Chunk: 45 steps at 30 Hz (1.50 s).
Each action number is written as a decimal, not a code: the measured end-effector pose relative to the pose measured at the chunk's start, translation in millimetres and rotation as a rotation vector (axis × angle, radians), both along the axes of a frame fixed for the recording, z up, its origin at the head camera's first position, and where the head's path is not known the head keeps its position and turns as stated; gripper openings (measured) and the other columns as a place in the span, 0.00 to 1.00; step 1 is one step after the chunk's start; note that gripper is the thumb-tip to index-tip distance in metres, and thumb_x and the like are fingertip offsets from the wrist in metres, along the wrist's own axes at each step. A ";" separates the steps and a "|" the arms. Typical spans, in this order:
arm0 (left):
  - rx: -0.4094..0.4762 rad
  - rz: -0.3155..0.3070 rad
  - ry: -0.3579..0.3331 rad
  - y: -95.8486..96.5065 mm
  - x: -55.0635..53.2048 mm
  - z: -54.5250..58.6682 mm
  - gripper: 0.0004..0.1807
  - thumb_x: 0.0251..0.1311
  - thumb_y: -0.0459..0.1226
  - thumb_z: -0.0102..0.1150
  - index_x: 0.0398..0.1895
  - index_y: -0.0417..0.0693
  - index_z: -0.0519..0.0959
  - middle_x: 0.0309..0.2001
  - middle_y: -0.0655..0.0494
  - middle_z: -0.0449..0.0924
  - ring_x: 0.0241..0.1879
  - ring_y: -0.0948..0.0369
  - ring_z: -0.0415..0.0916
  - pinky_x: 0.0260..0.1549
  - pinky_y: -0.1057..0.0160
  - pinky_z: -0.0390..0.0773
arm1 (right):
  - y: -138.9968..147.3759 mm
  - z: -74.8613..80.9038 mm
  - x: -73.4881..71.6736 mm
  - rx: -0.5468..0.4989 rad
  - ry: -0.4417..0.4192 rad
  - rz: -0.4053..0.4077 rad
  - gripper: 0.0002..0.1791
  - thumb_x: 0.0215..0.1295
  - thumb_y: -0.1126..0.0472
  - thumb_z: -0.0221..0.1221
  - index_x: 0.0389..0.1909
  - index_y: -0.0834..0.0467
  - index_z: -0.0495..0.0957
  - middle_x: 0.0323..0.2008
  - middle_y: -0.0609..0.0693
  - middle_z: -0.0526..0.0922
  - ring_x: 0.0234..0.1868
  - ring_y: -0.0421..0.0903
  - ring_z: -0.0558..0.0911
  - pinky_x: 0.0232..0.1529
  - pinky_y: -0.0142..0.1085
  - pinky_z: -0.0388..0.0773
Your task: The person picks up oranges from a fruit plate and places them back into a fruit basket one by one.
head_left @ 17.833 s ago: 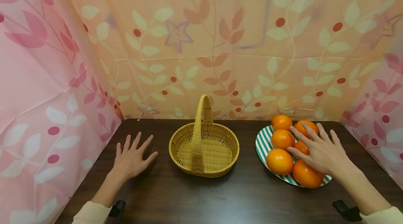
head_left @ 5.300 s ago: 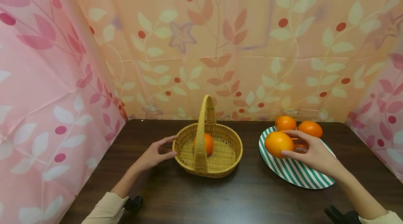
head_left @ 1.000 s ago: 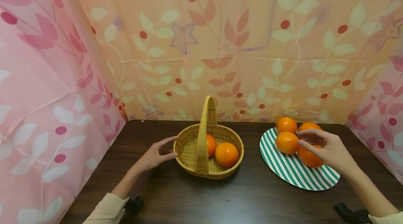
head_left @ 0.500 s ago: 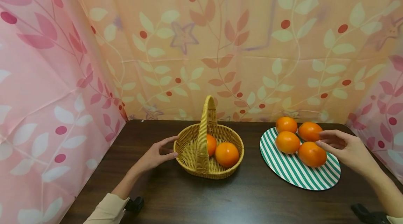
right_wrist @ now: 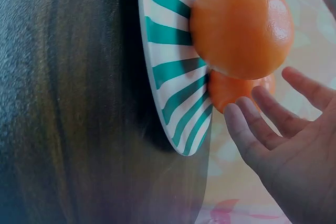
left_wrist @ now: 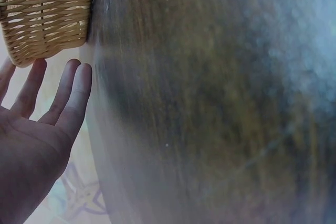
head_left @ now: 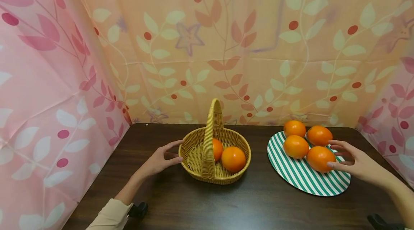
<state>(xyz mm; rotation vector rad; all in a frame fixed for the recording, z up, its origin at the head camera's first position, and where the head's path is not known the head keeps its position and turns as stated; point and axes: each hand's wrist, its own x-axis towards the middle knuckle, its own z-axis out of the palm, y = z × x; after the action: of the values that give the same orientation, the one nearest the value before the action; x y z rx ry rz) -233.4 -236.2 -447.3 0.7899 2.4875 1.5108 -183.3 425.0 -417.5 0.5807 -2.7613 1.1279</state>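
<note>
A yellow wicker basket (head_left: 193, 153) with an arched handle stands mid-table, holding two oranges, one (head_left: 233, 159) at the front right and one (head_left: 217, 150) partly behind the handle. My left hand (head_left: 156, 161) touches its left side, fingers extended; the left wrist view has the fingertips at the basket wall (left_wrist: 47, 22). To the right, several oranges sit on a green-and-white striped plate (head_left: 292, 170). My right hand (head_left: 357, 161) is at the right of the front orange (head_left: 321, 159), thumb close to it and fingers spread, also seen from the right wrist beside an orange (right_wrist: 241, 30).
The dark wooden table (head_left: 207, 205) ends at a patterned curtain (head_left: 226, 61) behind. Pink curtains (head_left: 42, 97) hang at both sides. Black straps (head_left: 139, 209) are on the wrists.
Over the last second my right hand has drawn back rightward from above the oranges, then lowered beside the front one. Earlier, two oranges came into the basket from the plate. My left hand stays put.
</note>
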 end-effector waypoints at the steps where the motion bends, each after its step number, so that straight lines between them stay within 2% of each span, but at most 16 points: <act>1: 0.000 -0.001 0.002 -0.2 0.0 -0.1 0.34 0.69 0.37 0.65 0.75 0.43 0.65 0.73 0.39 0.63 0.54 0.42 0.79 0.48 0.53 0.82 | -0.5 -0.2 0.3 0.001 -0.005 0.005 0.35 0.65 0.70 0.66 0.70 0.67 0.62 0.57 0.30 0.69 0.52 0.25 0.73 0.42 0.26 0.79; 4: -0.002 -0.001 0.007 -0.6 0.0 -0.5 0.34 0.69 0.37 0.65 0.76 0.43 0.65 0.73 0.40 0.63 0.54 0.43 0.79 0.47 0.54 0.82 | -2.1 -0.7 0.3 0.007 -0.010 0.014 0.35 0.66 0.69 0.65 0.71 0.67 0.61 0.58 0.32 0.70 0.52 0.26 0.73 0.42 0.27 0.79; 7: 0.002 0.001 0.008 -1.0 -0.1 -1.1 0.34 0.69 0.37 0.65 0.75 0.43 0.65 0.73 0.40 0.63 0.54 0.43 0.80 0.47 0.54 0.82 | -4.4 -1.0 -1.1 0.024 -0.017 0.005 0.34 0.65 0.68 0.66 0.70 0.68 0.63 0.59 0.42 0.73 0.51 0.28 0.75 0.42 0.28 0.80; 9: 0.003 0.007 0.001 -1.1 -0.2 -1.5 0.34 0.69 0.37 0.66 0.76 0.44 0.65 0.73 0.41 0.64 0.54 0.44 0.80 0.47 0.54 0.82 | -5.4 -1.2 -2.7 0.040 -0.034 -0.006 0.34 0.66 0.67 0.66 0.70 0.67 0.64 0.61 0.52 0.74 0.52 0.36 0.78 0.41 0.29 0.80; 12: -0.004 0.013 -0.009 -1.2 -0.6 -1.9 0.35 0.69 0.38 0.66 0.76 0.46 0.65 0.73 0.43 0.64 0.55 0.44 0.80 0.47 0.55 0.82 | -6.8 -2.7 -4.5 0.062 -0.079 -0.020 0.35 0.66 0.64 0.67 0.70 0.67 0.63 0.61 0.68 0.72 0.52 0.55 0.81 0.39 0.31 0.80; 14: -0.008 0.013 -0.015 -1.2 -0.9 -1.8 0.35 0.69 0.39 0.65 0.76 0.47 0.65 0.73 0.44 0.63 0.55 0.44 0.79 0.48 0.55 0.82 | -7.8 -4.9 -5.4 0.063 -0.112 -0.009 0.35 0.67 0.63 0.67 0.70 0.68 0.63 0.60 0.73 0.71 0.50 0.63 0.81 0.38 0.33 0.81; 15: -0.010 0.010 -0.015 -1.2 -1.1 -1.7 0.35 0.69 0.39 0.65 0.77 0.48 0.65 0.73 0.43 0.63 0.55 0.44 0.79 0.48 0.55 0.82 | -8.4 -5.9 -5.5 0.060 -0.128 -0.005 0.35 0.67 0.63 0.67 0.70 0.68 0.63 0.59 0.74 0.72 0.48 0.64 0.81 0.37 0.34 0.81; 18: -0.007 0.004 -0.016 -1.5 -1.4 -1.4 0.35 0.69 0.40 0.65 0.77 0.48 0.64 0.73 0.43 0.63 0.55 0.44 0.79 0.48 0.55 0.82 | -9.9 -7.7 -6.0 0.063 -0.148 -0.007 0.34 0.67 0.63 0.67 0.69 0.67 0.64 0.57 0.73 0.73 0.43 0.55 0.83 0.36 0.35 0.81; 22: -0.008 0.004 -0.014 -1.7 -0.6 -0.9 0.35 0.69 0.40 0.65 0.77 0.47 0.64 0.73 0.43 0.63 0.55 0.44 0.79 0.47 0.55 0.82 | -9.5 -6.2 -5.9 0.063 -0.129 -0.015 0.33 0.66 0.62 0.68 0.68 0.66 0.67 0.56 0.71 0.75 0.39 0.43 0.83 0.36 0.35 0.82; 25: -0.010 0.006 -0.008 -1.4 0.4 -0.8 0.35 0.69 0.39 0.65 0.76 0.45 0.64 0.73 0.43 0.63 0.55 0.44 0.79 0.47 0.55 0.82 | -7.3 -3.0 -4.4 0.027 -0.111 -0.016 0.33 0.65 0.64 0.69 0.68 0.65 0.67 0.55 0.67 0.77 0.41 0.40 0.84 0.37 0.34 0.83; 31: 0.007 -0.006 0.009 0.0 0.5 -0.9 0.35 0.69 0.38 0.65 0.76 0.42 0.64 0.73 0.39 0.62 0.54 0.41 0.79 0.48 0.53 0.82 | 0.6 6.7 -3.0 -0.024 -0.091 -0.054 0.34 0.66 0.65 0.68 0.69 0.65 0.66 0.51 0.44 0.80 0.45 0.39 0.84 0.38 0.33 0.83; 33: 0.011 -0.008 0.012 0.2 0.3 -0.9 0.35 0.69 0.38 0.65 0.76 0.41 0.63 0.73 0.39 0.62 0.54 0.41 0.79 0.47 0.53 0.82 | 2.3 10.4 -3.8 -0.025 -0.083 -0.065 0.34 0.66 0.65 0.68 0.70 0.66 0.65 0.51 0.40 0.79 0.45 0.37 0.83 0.38 0.33 0.82; 38: 0.003 -0.003 -0.004 -0.4 -1.1 -1.0 0.35 0.69 0.38 0.65 0.77 0.44 0.64 0.73 0.42 0.63 0.54 0.43 0.80 0.48 0.55 0.82 | 1.3 18.7 -7.9 -0.017 -0.070 -0.104 0.35 0.67 0.62 0.68 0.70 0.66 0.64 0.52 0.40 0.76 0.46 0.30 0.80 0.38 0.30 0.81; 45: -0.006 -0.004 -0.007 0.1 0.1 -0.9 0.35 0.70 0.39 0.64 0.77 0.43 0.63 0.73 0.40 0.62 0.55 0.42 0.79 0.48 0.54 0.82 | -11.9 31.0 -11.3 -0.041 -0.039 -0.106 0.35 0.67 0.62 0.68 0.70 0.65 0.65 0.53 0.33 0.74 0.48 0.23 0.77 0.39 0.27 0.80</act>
<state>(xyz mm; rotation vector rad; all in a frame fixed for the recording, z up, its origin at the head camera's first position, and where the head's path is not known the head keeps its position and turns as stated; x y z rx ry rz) -233.3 -236.1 -448.2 0.7862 2.4830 1.5012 -194.6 413.1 -386.5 0.4059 -2.7574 1.1816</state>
